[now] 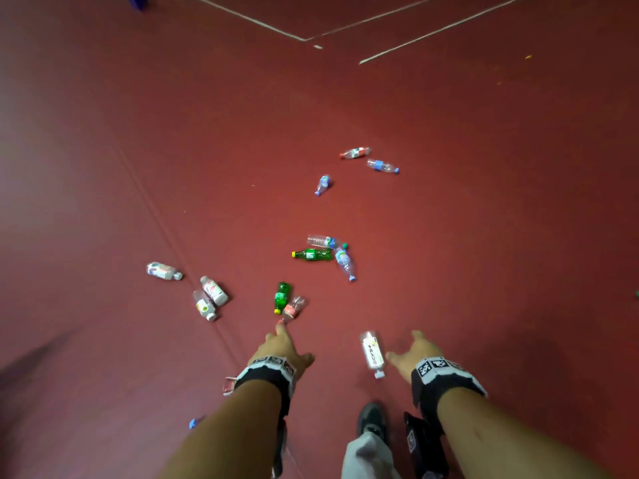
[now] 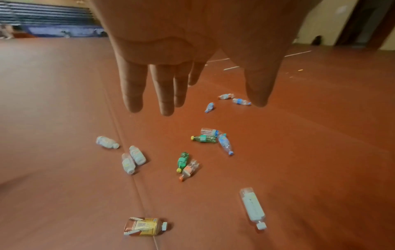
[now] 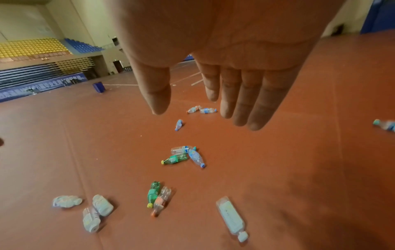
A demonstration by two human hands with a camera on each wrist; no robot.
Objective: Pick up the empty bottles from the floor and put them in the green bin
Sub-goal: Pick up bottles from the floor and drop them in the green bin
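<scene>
Several empty plastic bottles lie scattered on the red floor (image 1: 484, 236). My left hand (image 1: 294, 342) reaches forward, fingers straight and spread, holding nothing; its fingertips are close to a green bottle (image 1: 282, 297) and a red-labelled clear bottle (image 1: 293, 308). My right hand (image 1: 404, 345) is also open and empty. Between the two hands lies a clear bottle with a white label (image 1: 372, 354), seen too in the right wrist view (image 3: 232, 218). Farther off lie another green bottle (image 1: 311, 254) and several blue-labelled ones. No green bin is in view.
White bottles (image 1: 211, 297) lie to the left along a floor seam. A crushed brown bottle (image 2: 145, 226) lies under my left wrist. My shoe (image 1: 371, 420) stands behind the hands. A blue bin (image 3: 98, 87) stands far off. Another bottle (image 3: 385, 124) lies far right.
</scene>
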